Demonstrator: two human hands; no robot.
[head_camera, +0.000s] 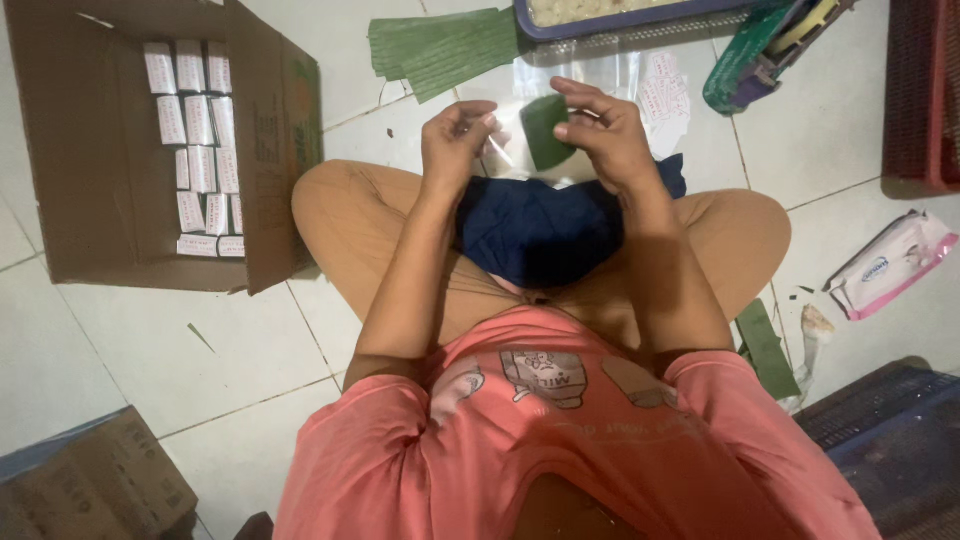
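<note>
Nearest the camera is the person's salmon-pink printed T-shirt (560, 440), and beyond it their crossed legs in tan trousers (350, 225), with a dark navy cloth (540, 230) bunched in the lap. Both forearms reach forward over that cloth. The left hand (457, 145) is curled, its fingertips pinched on the edge of a small clear plastic bag (505, 150) that is hard to make out against the floor. The right hand (605, 135) has its fingers bent and closed on a folded dark green leaf piece (545, 130), which sits between the two hands, above the navy cloth and just beside the bag's mouth; whether the leaf is already partly inside the bag cannot be told.

Beyond the hands, on the white tiled floor (250, 350), lies a stack of long green leaf strips (445, 50), a sheet of clear plastic bags (620, 85) with small white-and-red labels (665, 100), and the edge of a blue plastic tray holding pale food (620, 15). To the person's left stands an open brown cardboard box (270, 150) with rows of small white labelled packets (200, 150) laid inside. To the right are a pink-and-white soft pack of wipes (890, 265), a narrow green leaf strip (768, 350) beside the knee, and a dark red plastic crate (920, 95).
</note>
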